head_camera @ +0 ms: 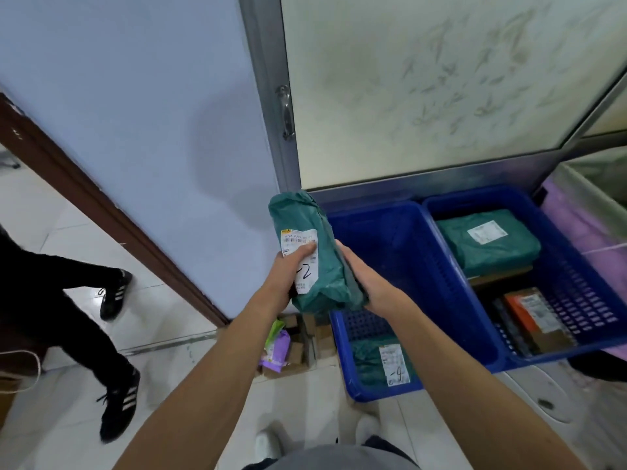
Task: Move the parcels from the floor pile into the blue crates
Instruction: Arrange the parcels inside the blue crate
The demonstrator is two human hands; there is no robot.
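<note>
green parcel [317,266], long axis pointing away at the door frame [268,96]
left hand [293,271], right hand [368,283] curled round it, blue crates [400,239] just right

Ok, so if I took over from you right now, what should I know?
Hands: left hand and right hand both hold the green parcel marked 2, beside the nearer blue crate.
Done: a green parcel marked 4 lies in that crate; the farther blue crate holds a third green parcel and boxes.
Left: put this parcel in, then the floor pile.

2 blue crates [390,239] on tiled floor [305,401].
</note>
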